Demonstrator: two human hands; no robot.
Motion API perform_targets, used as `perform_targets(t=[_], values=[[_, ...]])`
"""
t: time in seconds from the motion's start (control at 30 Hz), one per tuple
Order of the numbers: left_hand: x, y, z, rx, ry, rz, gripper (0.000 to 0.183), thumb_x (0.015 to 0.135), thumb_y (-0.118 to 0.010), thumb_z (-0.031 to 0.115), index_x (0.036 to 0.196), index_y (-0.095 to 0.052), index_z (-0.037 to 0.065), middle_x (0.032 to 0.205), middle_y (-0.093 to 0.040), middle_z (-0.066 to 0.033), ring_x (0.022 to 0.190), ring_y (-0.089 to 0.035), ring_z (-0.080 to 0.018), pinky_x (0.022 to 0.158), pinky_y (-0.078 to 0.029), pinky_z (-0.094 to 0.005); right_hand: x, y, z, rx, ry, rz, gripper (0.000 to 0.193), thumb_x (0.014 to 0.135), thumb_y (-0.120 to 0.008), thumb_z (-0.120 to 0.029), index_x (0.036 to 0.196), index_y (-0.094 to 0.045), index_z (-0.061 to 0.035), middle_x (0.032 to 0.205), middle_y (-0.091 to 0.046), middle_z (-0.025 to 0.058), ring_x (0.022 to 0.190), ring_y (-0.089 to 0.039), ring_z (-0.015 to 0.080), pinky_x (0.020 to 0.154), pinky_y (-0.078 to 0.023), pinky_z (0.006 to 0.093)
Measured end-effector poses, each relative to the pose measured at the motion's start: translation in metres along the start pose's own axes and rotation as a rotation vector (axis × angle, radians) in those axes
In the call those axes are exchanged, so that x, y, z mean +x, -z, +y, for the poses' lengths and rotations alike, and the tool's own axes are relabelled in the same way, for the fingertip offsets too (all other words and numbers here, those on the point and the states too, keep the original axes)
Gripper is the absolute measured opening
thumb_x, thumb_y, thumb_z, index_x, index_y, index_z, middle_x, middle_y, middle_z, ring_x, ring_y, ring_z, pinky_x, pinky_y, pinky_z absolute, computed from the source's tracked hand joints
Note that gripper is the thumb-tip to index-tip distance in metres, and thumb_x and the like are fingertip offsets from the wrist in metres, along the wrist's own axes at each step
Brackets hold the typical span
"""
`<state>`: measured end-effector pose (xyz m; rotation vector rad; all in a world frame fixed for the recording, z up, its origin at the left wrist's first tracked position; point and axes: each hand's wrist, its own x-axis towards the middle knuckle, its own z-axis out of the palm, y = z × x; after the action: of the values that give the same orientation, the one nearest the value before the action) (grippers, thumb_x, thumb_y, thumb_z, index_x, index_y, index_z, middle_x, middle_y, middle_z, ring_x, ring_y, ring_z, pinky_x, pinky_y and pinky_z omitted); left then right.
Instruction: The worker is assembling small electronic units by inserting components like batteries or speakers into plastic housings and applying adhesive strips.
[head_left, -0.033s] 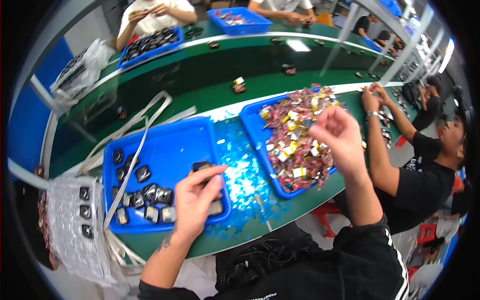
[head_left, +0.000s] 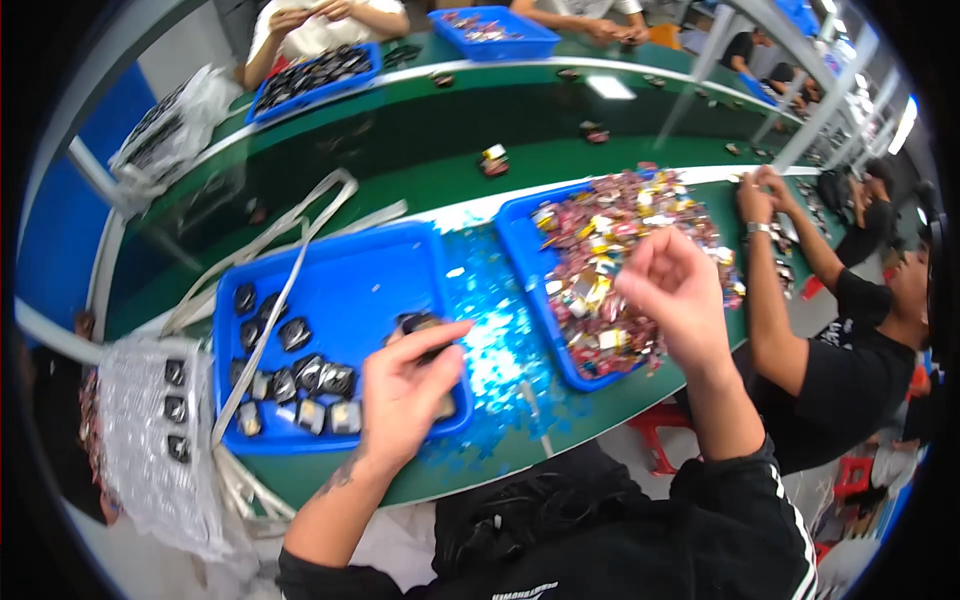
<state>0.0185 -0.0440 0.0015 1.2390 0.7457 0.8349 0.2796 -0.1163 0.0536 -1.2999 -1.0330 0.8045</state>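
My left hand is closed, thumb and forefinger pinching a small black casing at the right side of a blue tray. Its fingers cover part of that piece. Several similar black casings lie in the tray, some with pale faces. Over the right-hand blue tray hangs my right hand, its fingers curled in toward the thumb; whatever it may hold cannot be made out. Beneath it heaps a pile of small reddish parts with yellow and white patches.
Blue film scraps litter the green table between the trays. A pale strap crosses the left tray. Bubble wrap with three black casings lies at the left. A co-worker's arms are close on the right; beyond runs a green belt.
The whole view has shifted slightly, so the trays appear a little further right. Both hands keep nearly the same pose; no grip visibly changes.
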Motion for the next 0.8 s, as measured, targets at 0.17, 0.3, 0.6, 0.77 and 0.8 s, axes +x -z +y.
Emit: perform_targets(t=[0.17,0.3,0.6,0.77,0.8], values=[[-0.002,-0.002,-0.005,0.141,-0.186,-0.222,0.027,0.087,-0.066,-0.001,0.113,-0.067,-0.005,0.110,-0.059,-0.0087,0.096,-0.057,-0.0130,0.083,-0.048,-0.0267,-0.037,-0.070,0.023,0.253,-0.150,-0.162,0.018,0.081,-0.071,0.008,0.087,-0.056,-0.0003,0.085,-0.063,0.0040,0.079,-0.064,0.0085,0.073,-0.054,0.0217],[0.004,0.001,-0.001,0.080,-0.124,-0.236,0.019,0.088,-0.066,0.002,0.105,-0.070,-0.007,0.096,-0.063,-0.0064,0.083,-0.057,-0.0100,0.074,-0.048,-0.0243,-0.038,-0.083,0.037,0.285,-0.164,-0.223,0.014,0.084,-0.069,0.007,0.092,-0.058,0.0022,0.090,-0.063,0.0055,0.083,-0.064,0.0093,0.075,-0.055,0.0231],[-0.004,0.007,0.002,0.098,-0.043,-0.239,0.010,0.085,-0.072,0.009,0.089,-0.073,0.000,0.090,-0.065,-0.0076,0.081,-0.060,-0.0105,0.069,-0.047,-0.0255,-0.015,-0.077,0.008,-0.091,0.008,-0.374,0.009,0.087,-0.067,-0.003,0.093,-0.060,-0.0012,0.090,-0.061,0.0029,0.082,-0.059,0.0084,0.067,-0.051,0.0232],[-0.003,0.003,0.003,0.156,-0.163,-0.241,0.014,0.081,-0.074,0.008,0.093,-0.072,0.001,0.103,-0.062,-0.0102,0.093,-0.061,-0.0167,0.081,-0.048,-0.0298,-0.010,-0.074,0.001,-0.053,-0.197,-0.554,0.009,0.090,-0.065,-0.006,0.093,-0.060,-0.0005,0.087,-0.061,0.0015,0.080,-0.058,0.0082,0.065,-0.052,0.0238],[-0.002,0.004,0.001,0.261,-0.325,-0.258,0.016,0.080,-0.075,0.007,0.094,-0.072,0.002,0.105,-0.062,-0.0109,0.096,-0.061,-0.0187,0.084,-0.048,-0.0308,-0.009,-0.073,-0.001,-0.051,-0.200,-0.557,0.009,0.090,-0.065,-0.006,0.093,-0.060,-0.0005,0.087,-0.061,0.0015,0.080,-0.058,0.0082,0.065,-0.052,0.0238]])
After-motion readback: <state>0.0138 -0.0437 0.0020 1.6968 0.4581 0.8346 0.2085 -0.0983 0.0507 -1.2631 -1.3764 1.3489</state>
